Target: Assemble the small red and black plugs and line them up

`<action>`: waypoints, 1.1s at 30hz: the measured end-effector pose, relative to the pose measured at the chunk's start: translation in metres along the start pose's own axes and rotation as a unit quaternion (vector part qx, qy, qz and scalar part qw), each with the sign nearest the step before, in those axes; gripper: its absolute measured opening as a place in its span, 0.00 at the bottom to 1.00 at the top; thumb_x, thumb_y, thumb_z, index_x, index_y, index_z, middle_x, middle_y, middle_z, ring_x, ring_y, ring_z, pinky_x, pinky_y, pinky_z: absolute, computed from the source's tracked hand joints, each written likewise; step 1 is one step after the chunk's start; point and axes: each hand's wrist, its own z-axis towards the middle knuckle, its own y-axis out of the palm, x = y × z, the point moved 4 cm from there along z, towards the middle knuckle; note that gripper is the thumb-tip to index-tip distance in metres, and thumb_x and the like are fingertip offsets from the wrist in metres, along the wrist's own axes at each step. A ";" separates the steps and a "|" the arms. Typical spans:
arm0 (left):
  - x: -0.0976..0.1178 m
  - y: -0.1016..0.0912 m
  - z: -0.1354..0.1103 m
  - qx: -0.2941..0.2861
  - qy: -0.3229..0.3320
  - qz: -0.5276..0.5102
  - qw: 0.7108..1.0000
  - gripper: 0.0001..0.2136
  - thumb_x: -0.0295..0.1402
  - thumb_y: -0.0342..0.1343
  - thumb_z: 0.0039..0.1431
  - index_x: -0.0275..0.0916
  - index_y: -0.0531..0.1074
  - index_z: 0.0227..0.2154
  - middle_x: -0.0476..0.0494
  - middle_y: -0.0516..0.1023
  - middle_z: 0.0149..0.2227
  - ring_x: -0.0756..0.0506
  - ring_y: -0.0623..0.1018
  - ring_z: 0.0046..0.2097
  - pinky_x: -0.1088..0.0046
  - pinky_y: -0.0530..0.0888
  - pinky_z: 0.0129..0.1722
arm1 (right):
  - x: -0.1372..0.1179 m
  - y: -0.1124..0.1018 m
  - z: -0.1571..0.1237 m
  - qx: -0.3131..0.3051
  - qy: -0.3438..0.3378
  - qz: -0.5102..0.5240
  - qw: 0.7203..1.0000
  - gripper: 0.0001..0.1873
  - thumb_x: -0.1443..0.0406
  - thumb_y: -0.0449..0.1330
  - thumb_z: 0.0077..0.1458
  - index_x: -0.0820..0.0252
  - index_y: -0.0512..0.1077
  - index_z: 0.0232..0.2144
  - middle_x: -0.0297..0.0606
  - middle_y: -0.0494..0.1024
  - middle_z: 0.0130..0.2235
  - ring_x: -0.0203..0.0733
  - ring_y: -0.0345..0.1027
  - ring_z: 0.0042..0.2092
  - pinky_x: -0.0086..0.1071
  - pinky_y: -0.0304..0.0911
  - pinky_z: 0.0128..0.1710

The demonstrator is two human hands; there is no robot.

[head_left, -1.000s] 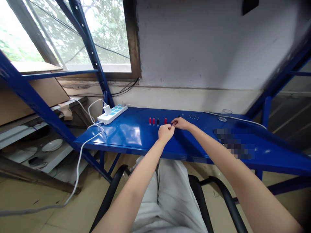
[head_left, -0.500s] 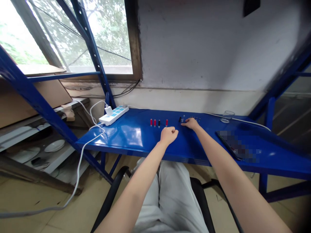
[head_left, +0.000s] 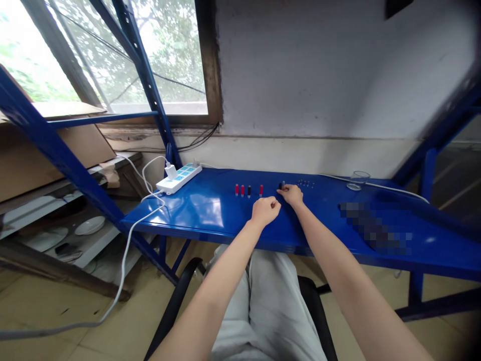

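Observation:
My left hand [head_left: 266, 209] is curled closed above the blue table, just in front of a short red cylinder [head_left: 261, 190]. Whatever its fingers enclose is hidden. My right hand [head_left: 292, 194] has its thumb and fingers drawn together beside a small black cylinder [head_left: 280, 185]; I cannot tell whether they grip it or a tiny part next to it. To the left stand two more red cylinders, one [head_left: 236, 189] beside the other [head_left: 242, 190], and another black cylinder [head_left: 249, 191], with pale lower ends. Several tiny shiny pieces [head_left: 303, 182] lie right of my right hand.
A white power strip [head_left: 179, 178] with a plugged-in adapter sits at the left end of the blue table [head_left: 180, 210]. On the right are a clear round container [head_left: 356, 181] and a dark blurred flat object [head_left: 370, 225]. A cable runs along the wall.
My right hand's fingertips have closed in beside the black cylinder, covering small pieces that showed there. My left hand stays closed in nearly the same place. The view has shifted slightly.

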 end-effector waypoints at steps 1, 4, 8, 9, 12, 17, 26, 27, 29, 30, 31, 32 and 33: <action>0.000 -0.001 0.000 0.011 -0.002 -0.005 1.000 0.11 0.33 0.46 0.55 0.39 0.64 0.18 0.50 0.66 0.19 0.51 0.66 0.24 0.76 0.58 0.25 | 0.000 -0.002 -0.005 -0.005 -0.014 0.008 1.000 0.10 0.56 0.61 0.44 0.56 0.72 0.25 0.36 0.76 0.29 0.43 0.69 0.36 0.34 0.57 0.36; -0.003 -0.003 0.001 0.046 -0.020 -0.035 0.998 0.09 0.36 0.46 0.57 0.41 0.70 0.36 0.49 0.72 0.28 0.50 0.71 0.30 0.76 0.65 0.31 | -0.001 -0.009 -0.022 0.001 -0.077 0.043 0.996 0.10 0.57 0.60 0.44 0.58 0.71 0.23 0.35 0.74 0.26 0.40 0.66 0.30 0.30 0.55 0.30; -0.006 -0.002 0.003 0.043 -0.008 -0.056 0.998 0.23 0.32 0.46 0.58 0.42 0.57 0.57 0.45 0.73 0.42 0.49 0.73 0.40 0.73 0.69 0.41 | -0.009 -0.021 -0.045 0.063 -0.221 0.065 0.971 0.13 0.56 0.57 0.49 0.60 0.69 0.22 0.37 0.71 0.25 0.37 0.62 0.27 0.29 0.53 0.28; -0.005 -0.001 0.003 0.032 0.008 -0.052 0.998 0.24 0.31 0.45 0.58 0.44 0.55 0.58 0.44 0.72 0.44 0.48 0.72 0.42 0.72 0.69 0.43 | -0.011 -0.022 -0.049 0.074 -0.251 0.062 0.963 0.14 0.56 0.56 0.51 0.60 0.69 0.22 0.38 0.71 0.25 0.37 0.61 0.27 0.30 0.53 0.28; -0.004 0.002 0.003 0.000 0.042 -0.030 0.999 0.21 0.30 0.42 0.60 0.45 0.60 0.57 0.44 0.72 0.46 0.47 0.71 0.46 0.70 0.69 0.47 | -0.013 -0.022 -0.055 0.085 -0.296 0.051 0.950 0.15 0.56 0.53 0.54 0.60 0.69 0.23 0.38 0.70 0.25 0.38 0.61 0.27 0.30 0.53 0.28; -0.006 0.001 0.003 0.018 0.025 -0.009 0.999 0.17 0.31 0.45 0.60 0.43 0.67 0.51 0.44 0.74 0.44 0.46 0.71 0.47 0.70 0.70 0.47 | -0.014 -0.021 -0.056 0.066 -0.321 0.044 0.944 0.14 0.57 0.53 0.55 0.60 0.73 0.29 0.39 0.71 0.27 0.38 0.62 0.28 0.30 0.54 0.28; -0.011 -0.006 0.006 0.101 -0.027 -0.089 0.990 0.08 0.32 0.50 0.58 0.39 0.71 0.38 0.43 0.76 0.37 0.47 0.75 0.40 0.71 0.70 0.43 | -0.018 -0.026 -0.059 0.036 -0.233 0.043 0.971 0.15 0.54 0.55 0.53 0.58 0.74 0.32 0.38 0.76 0.28 0.38 0.66 0.29 0.28 0.56 0.29; -0.011 -0.007 0.006 0.112 -0.025 -0.102 0.988 0.08 0.32 0.49 0.58 0.39 0.70 0.38 0.43 0.76 0.37 0.47 0.75 0.40 0.71 0.70 0.43 | -0.016 -0.026 -0.059 0.031 -0.221 0.039 0.974 0.15 0.54 0.55 0.53 0.58 0.74 0.32 0.38 0.76 0.28 0.38 0.66 0.29 0.28 0.57 0.29; -0.011 -0.008 0.006 0.128 -0.019 -0.120 0.984 0.07 0.32 0.49 0.58 0.40 0.69 0.38 0.43 0.75 0.38 0.48 0.75 0.40 0.71 0.70 0.43 | -0.014 -0.024 -0.059 0.017 -0.212 0.022 0.977 0.14 0.55 0.54 0.53 0.56 0.74 0.33 0.38 0.76 0.29 0.39 0.67 0.30 0.28 0.56 0.29; -0.011 -0.008 0.006 0.131 -0.016 -0.125 0.983 0.07 0.32 0.49 0.58 0.40 0.69 0.38 0.43 0.75 0.37 0.48 0.75 0.40 0.71 0.70 0.43 | -0.014 -0.024 -0.059 0.009 -0.212 0.013 0.977 0.13 0.56 0.54 0.53 0.56 0.74 0.33 0.38 0.76 0.29 0.39 0.68 0.31 0.28 0.56 0.29; -0.011 -0.009 0.006 0.133 -0.015 -0.129 0.983 0.07 0.32 0.49 0.58 0.40 0.69 0.38 0.43 0.75 0.37 0.48 0.74 0.40 0.72 0.70 0.43 | -0.013 -0.023 -0.059 0.003 -0.213 0.007 0.977 0.12 0.57 0.54 0.54 0.56 0.74 0.34 0.38 0.77 0.30 0.40 0.68 0.31 0.28 0.56 0.29; -0.011 -0.009 0.006 0.134 -0.013 -0.132 0.982 0.07 0.32 0.49 0.58 0.39 0.69 0.38 0.43 0.75 0.37 0.48 0.74 0.39 0.72 0.70 0.43 | -0.013 -0.023 -0.059 -0.001 -0.215 0.004 0.977 0.12 0.58 0.54 0.54 0.55 0.74 0.34 0.38 0.77 0.30 0.40 0.68 0.31 0.28 0.56 0.29; -0.011 -0.009 0.006 0.136 -0.010 -0.135 0.981 0.07 0.32 0.49 0.58 0.39 0.69 0.37 0.43 0.75 0.37 0.48 0.74 0.39 0.72 0.70 0.42 | -0.013 -0.023 -0.059 -0.003 -0.217 0.005 0.976 0.12 0.59 0.53 0.54 0.55 0.74 0.35 0.38 0.77 0.31 0.40 0.68 0.32 0.28 0.56 0.29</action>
